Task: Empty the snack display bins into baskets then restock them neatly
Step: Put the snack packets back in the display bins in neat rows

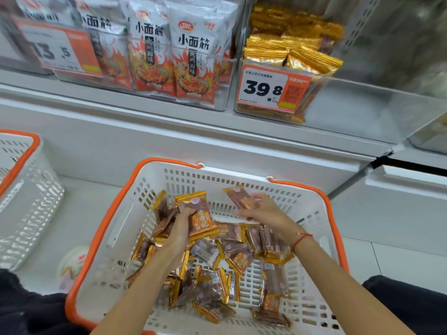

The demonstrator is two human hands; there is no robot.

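A white basket with an orange rim (336, 213) stands in front of me, holding several gold-edged brown snack packets (239, 262). My left hand (181, 228) grips a small stack of these packets (200, 213), held upright over the basket's middle. My right hand (261, 211) is blurred; it holds another packet (239, 197) near the far wall of the basket. Above, a clear display bin (350, 110) with a 39.8 price tag (273, 88) holds the same gold packets stacked on its left side.
A second clear bin (225, 81) to the left holds white and orange noodle-snack bags (196, 59) behind a 13.5 tag (58, 52). Another white basket (26, 189) stands at the left edge. A white shelf ledge (169, 131) runs across below the bins.
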